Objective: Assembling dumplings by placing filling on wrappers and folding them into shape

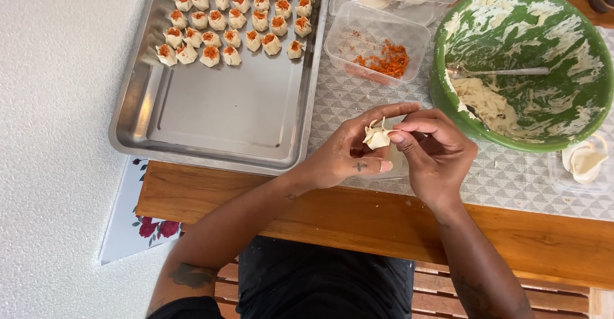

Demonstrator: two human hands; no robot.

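Wooden table edge point(358, 223) is closest to the person, and just past it both hands meet over the grey patterned mat point(511, 172). Pale dough dumpling point(377, 137) sits pinched right between them: left hand point(348, 153) cups it from below and the left side, fingers curled around it, while the right hand point(432, 149) closes on its top folds with thumb and fingertips. So both hands are gripping the same little piece, neither open. It looks roughly upright, with the frilly open end pointing up and a bit away from the person, though the filling is hidden.

From the dumpling, the steel tray point(217, 111) lies to the left and slightly farther off, so the left hand is the nearer one to it. Its near half is bare metal; the finished dumplings point(236, 18) with orange tops fill the far end. Just beyond the dumpling is a clear tub point(377, 44) with orange shreds. To the dumpling's right is the green bowl point(524, 63) with filling smears and a spoon point(505, 71).
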